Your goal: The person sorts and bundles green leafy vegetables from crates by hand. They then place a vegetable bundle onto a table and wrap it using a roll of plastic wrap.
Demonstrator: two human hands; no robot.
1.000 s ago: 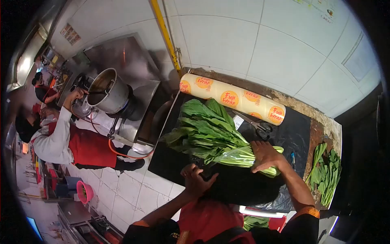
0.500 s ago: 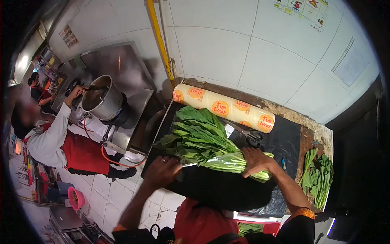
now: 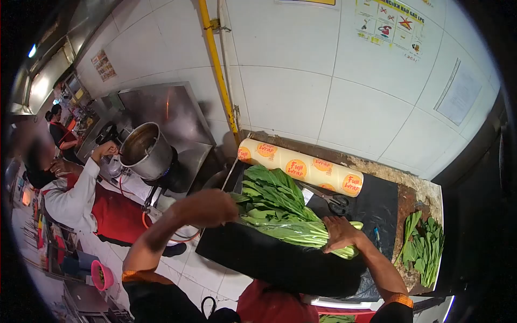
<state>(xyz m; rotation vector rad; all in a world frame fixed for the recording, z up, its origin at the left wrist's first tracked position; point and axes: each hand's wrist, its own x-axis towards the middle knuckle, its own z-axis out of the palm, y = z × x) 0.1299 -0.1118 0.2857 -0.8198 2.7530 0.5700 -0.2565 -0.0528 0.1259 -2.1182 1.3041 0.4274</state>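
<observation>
A bundle of leafy greens (image 3: 280,202) lies across the dark work surface, leaves to the left and pale stalks to the right. Clear plastic wrap (image 3: 269,225) glistens along its near side. My right hand (image 3: 340,232) grips the stalk end, fingers over the top. At the leaf end, my left hand (image 3: 212,209) is raised and blurred. Its fingers look closed, but what they hold is hidden. Behind the greens rests a large roll of Fuji Wrap (image 3: 296,168). Black-handled scissors (image 3: 338,204) lie between the roll and the stalks.
More leafy greens (image 3: 425,247) lie on the worn right edge. A blue pen (image 3: 377,235) sits near my right hand. To the left, a co-worker in a red apron (image 3: 116,212) reaches to a large pot (image 3: 146,153) on a stove. A pink basin (image 3: 101,274) stands lower left.
My left hand has risen, away from the bundle's near edge and up beside the leaf tips. My right hand stays on the stalks. The view has tilted up a little.
</observation>
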